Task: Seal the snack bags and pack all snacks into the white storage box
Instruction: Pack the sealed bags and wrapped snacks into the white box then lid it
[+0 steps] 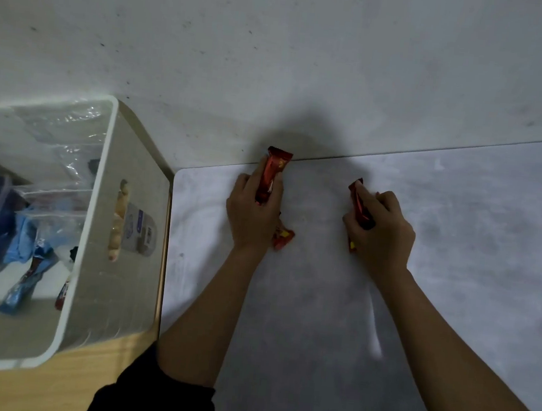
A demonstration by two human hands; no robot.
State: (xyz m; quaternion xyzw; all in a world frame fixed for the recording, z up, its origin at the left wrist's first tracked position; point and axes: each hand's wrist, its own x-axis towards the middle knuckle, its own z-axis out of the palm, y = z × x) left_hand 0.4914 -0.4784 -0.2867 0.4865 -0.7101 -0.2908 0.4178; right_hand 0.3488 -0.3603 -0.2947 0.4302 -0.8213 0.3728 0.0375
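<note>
My left hand grips a red snack bar whose far end sticks out past my fingers; a second red wrapper shows below my palm. My right hand holds another red snack bar in curled fingers, its lower end peeking out near my wrist. Both hands rest on the grey table near its far edge. The white storage box stands at the left on a wooden surface, holding clear bags, blue packs and small bars.
A pale wall rises right behind the table's far edge. The wooden stand under the box touches the table's left side. A label and a cut-out handle show on the box's near wall. A dark sleeve is at the bottom.
</note>
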